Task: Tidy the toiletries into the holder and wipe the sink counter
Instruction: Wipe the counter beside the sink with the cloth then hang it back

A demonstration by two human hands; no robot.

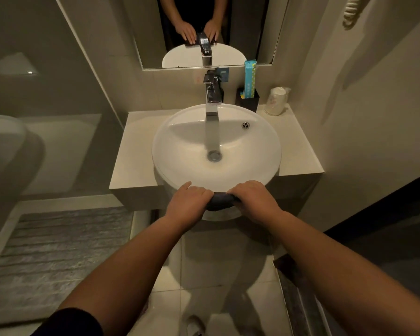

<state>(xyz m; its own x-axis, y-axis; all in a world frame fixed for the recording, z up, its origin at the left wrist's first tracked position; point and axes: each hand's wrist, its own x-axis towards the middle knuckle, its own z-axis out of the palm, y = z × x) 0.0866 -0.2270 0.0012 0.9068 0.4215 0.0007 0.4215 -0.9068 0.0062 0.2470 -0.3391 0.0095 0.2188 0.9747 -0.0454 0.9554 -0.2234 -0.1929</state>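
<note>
Cloth: I see a dark cloth [220, 201] draped over the near rim of the basin [216, 144], pinned there under both of my hands; only a small dark fold shows between them.
Handling: I judge it soft and light, limp enough to bunch, likely to slide easily on the glazed rim; best taken by pressing flat with the palm or gathering a bunched edge, not pinching a corner.
Left hand: my left hand [188, 202] lies palm down on the cloth's left end, fingers [199, 190] curled over the rim, pressing rather than clenched.
Right hand: my right hand [254, 198] covers the right end the same way, its fingers bent down onto the cloth.
Holder: the black holder [249, 99] stands at the table's far edge, right of the tap [212, 98], with a blue-green packet [249, 78] upright inside it.
Cups: a wrapped stack of cups [277, 100] sits near the far right corner, just beside the holder.
Table: the table [134, 151] shows bare left and right of the basin; I cannot tell whether it is wet.
Progress: I judge the toiletries sorted and the wiping under way.
</note>
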